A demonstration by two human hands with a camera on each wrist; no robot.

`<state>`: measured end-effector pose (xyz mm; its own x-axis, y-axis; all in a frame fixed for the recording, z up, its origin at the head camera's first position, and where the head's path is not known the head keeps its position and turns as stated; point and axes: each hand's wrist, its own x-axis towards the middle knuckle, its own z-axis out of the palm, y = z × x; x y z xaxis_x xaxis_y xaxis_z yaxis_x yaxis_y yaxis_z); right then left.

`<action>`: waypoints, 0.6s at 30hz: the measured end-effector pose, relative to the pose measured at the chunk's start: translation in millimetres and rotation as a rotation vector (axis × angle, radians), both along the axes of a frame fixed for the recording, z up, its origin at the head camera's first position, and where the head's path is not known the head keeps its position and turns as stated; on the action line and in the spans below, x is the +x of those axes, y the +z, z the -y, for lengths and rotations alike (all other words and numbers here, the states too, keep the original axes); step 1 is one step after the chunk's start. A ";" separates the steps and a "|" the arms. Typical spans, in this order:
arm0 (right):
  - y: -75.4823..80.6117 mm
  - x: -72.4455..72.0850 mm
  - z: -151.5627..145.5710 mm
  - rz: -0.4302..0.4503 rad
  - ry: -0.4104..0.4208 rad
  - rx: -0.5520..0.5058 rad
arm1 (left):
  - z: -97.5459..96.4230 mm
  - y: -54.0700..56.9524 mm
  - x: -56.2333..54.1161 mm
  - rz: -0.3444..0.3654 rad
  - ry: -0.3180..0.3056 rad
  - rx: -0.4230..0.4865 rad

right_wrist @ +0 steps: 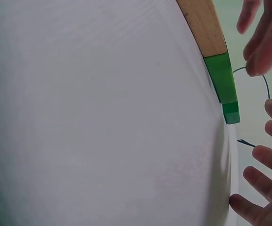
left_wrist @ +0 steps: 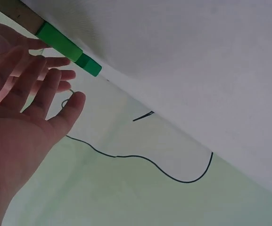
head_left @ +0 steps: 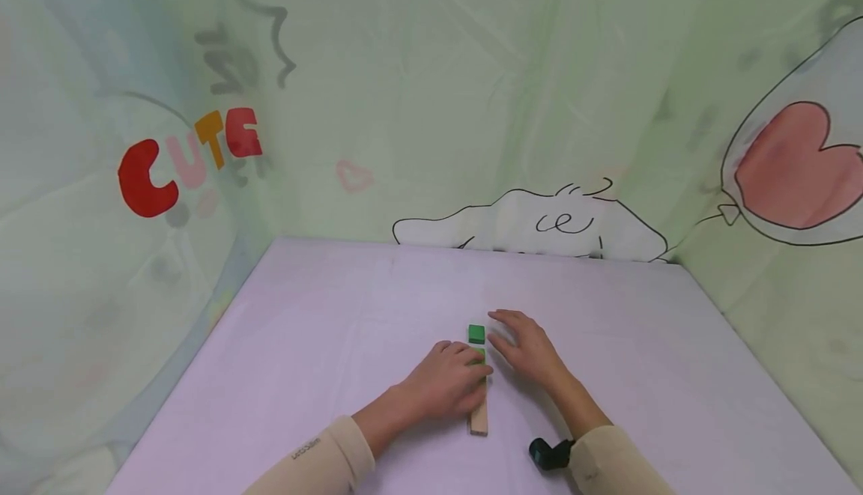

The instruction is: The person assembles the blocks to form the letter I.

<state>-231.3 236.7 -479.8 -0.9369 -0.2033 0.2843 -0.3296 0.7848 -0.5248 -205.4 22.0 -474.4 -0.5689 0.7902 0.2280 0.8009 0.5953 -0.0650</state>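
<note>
A line of blocks lies on the table: a plain wooden block point(head_left: 479, 423) nearest me, a lighter green block point(head_left: 479, 353) beyond it, and a small dark green block point(head_left: 476, 334) at the far end. My left hand point(head_left: 445, 381) hovers over the wooden and lighter green blocks and hides part of both; its fingers look loosely extended in the left wrist view, with nothing held. To the right of the dark green block is my right hand point(head_left: 529, 349), fingers spread and apart from it. In the right wrist view the wooden block point(right_wrist: 204, 26) meets the lighter green block point(right_wrist: 220, 77).
The table point(head_left: 323, 315) has a pale lilac cover. Pale green printed cloth point(head_left: 431, 105) walls it in at the back and sides. A black device point(head_left: 549, 454) sits at my right wrist, by the sleeve.
</note>
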 end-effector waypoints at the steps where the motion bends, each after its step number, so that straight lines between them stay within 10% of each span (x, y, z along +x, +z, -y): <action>1: 0.0 0.2 -0.4 -0.006 0.001 -0.002 | 0.1 0.6 -0.5 0.007 0.006 0.011; 18: 15.1 18.2 5.2 -0.031 -0.086 0.175 | 23.8 16.8 -10.4 0.047 0.259 0.082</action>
